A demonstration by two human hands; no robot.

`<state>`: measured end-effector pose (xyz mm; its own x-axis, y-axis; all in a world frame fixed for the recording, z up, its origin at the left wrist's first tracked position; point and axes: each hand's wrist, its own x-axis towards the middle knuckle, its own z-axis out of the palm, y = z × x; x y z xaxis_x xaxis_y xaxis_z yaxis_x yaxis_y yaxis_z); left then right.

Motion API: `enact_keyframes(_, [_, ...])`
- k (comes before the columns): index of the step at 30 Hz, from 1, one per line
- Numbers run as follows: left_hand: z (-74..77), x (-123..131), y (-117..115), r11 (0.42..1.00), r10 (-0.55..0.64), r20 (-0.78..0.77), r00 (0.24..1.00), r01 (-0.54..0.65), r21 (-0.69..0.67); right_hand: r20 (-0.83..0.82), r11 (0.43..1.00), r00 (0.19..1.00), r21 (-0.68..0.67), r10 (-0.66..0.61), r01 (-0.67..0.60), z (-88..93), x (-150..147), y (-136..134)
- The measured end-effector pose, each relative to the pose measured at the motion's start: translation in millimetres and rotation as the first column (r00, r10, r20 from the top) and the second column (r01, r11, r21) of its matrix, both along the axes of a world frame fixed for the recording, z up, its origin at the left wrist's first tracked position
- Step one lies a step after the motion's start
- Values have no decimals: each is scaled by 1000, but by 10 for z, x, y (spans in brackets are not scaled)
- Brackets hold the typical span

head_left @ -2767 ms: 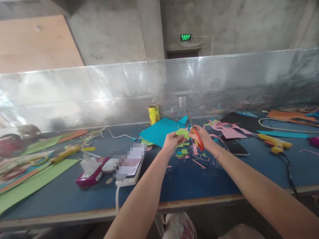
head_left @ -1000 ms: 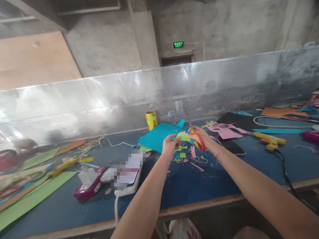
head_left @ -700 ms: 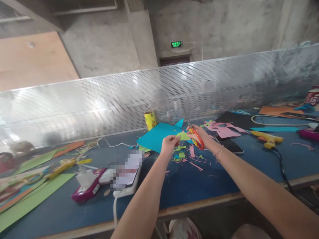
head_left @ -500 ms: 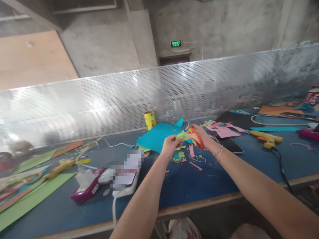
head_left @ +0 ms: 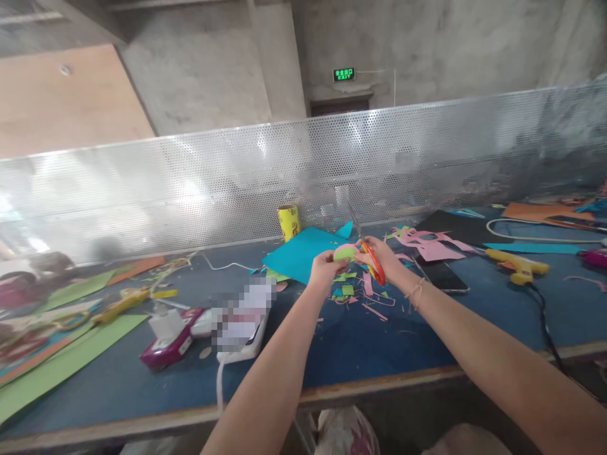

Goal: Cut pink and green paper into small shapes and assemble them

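My left hand [head_left: 325, 270] pinches a small rounded light-green paper piece [head_left: 345, 253], with a pink edge showing, above the blue worktable [head_left: 360, 344]. My right hand [head_left: 382, 258] grips red-handled scissors [head_left: 371, 256]; their blades point up and away, meeting the green piece. Beneath both hands lie green and pink paper scraps [head_left: 363, 292]. A teal paper sheet [head_left: 303, 253] lies just behind my left hand.
A perforated metal screen [head_left: 303, 170] backs the table. A yellow roll [head_left: 290, 221] stands by it. A phone [head_left: 443, 275], pink cut-outs [head_left: 431, 245] and a yellow glue gun [head_left: 518, 265] lie right. A power strip [head_left: 239, 328], purple device [head_left: 165, 347] and green sheets [head_left: 61, 363] lie left.
My left hand has turned the green piece, which now looks rounder with a pink edge. The scissors stay at its right side. The view shifted slightly.
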<state>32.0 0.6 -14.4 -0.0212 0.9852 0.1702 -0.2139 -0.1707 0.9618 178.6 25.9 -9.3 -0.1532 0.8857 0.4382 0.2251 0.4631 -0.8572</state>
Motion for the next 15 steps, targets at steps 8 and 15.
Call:
enact_keyframes(8, [13,-9,11,1000,16,137,990,-19,17,-2,1000,1000,-19,-25,25,56,23,-59])
enact_keyframes(15, [21,-141,94,992,128,122,984,-126,-21,-20,980,980,-21,-198,197,45,206,96])
